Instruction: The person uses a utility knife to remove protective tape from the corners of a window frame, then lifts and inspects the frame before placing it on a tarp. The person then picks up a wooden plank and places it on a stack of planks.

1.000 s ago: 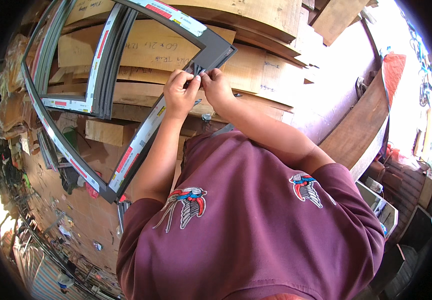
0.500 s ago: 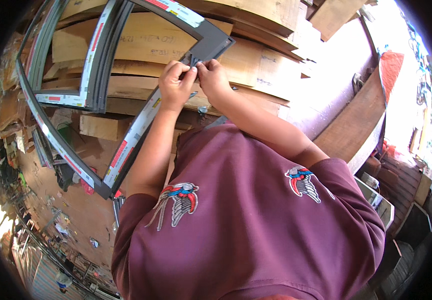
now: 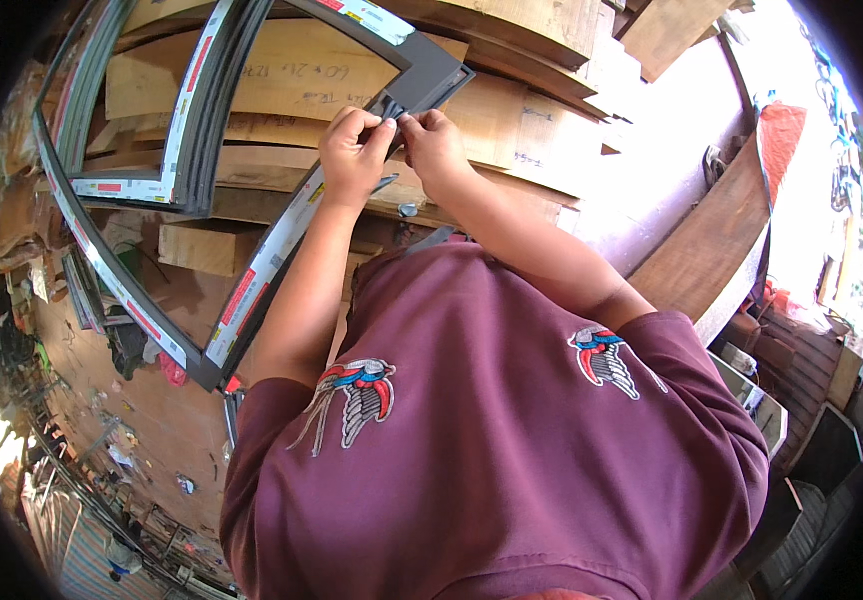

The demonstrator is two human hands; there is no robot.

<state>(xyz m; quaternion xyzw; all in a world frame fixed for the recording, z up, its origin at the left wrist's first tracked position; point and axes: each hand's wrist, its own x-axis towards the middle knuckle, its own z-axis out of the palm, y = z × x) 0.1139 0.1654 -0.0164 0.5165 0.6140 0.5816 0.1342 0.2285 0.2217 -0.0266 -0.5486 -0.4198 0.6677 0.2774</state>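
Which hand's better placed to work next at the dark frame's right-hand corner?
Right, I'd judge. The right hand is nearer the frame corner; the left hand is farther left, toward the labelled frame side. Both pinch at the dark strip, so the left might steady it.

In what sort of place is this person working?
Probably a frame-making or carpentry workshop: stacked wooden boards, a dark grey frame and scraps scattered on the brown floor.

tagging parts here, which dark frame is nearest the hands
The large frame: its corner is right by the left hand and right hand. The smaller frames show through its opening, farther from both hands.
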